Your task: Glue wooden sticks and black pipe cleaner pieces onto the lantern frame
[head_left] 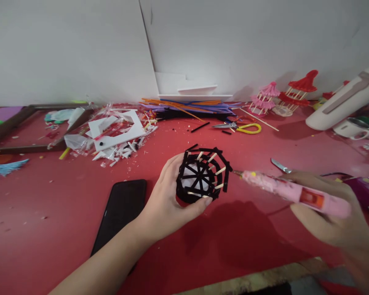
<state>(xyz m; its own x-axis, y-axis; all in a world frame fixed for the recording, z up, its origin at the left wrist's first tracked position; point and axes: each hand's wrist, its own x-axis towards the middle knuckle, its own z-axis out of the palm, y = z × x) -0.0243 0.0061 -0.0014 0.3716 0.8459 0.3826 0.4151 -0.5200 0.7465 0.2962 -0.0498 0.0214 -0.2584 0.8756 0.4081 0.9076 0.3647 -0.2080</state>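
My left hand [169, 200] is closed round a small black round frame [199, 175], built of black strips with pale sticks standing between its rings. Black spokes cross over a whitish base inside it. The frame is tilted so that its open side faces me and to the right. In my right hand [332, 221] is a pink hot glue gun [289, 190] with an orange window in its side. Its metal nozzle points left and reaches the black strip at the frame's right edge; whether it touches I cannot tell. Part of my right hand's fingers is behind the glue gun.
A black phone [119, 213] lies left of my left arm. Yellow-handled scissors [249, 128], a bundle of fuzzy sticks [187, 108] and white foam scraps [119, 131] are farther back. A small blade [280, 166] lies near the glue gun. Pink [264, 99] and red [298, 94] models stand behind.
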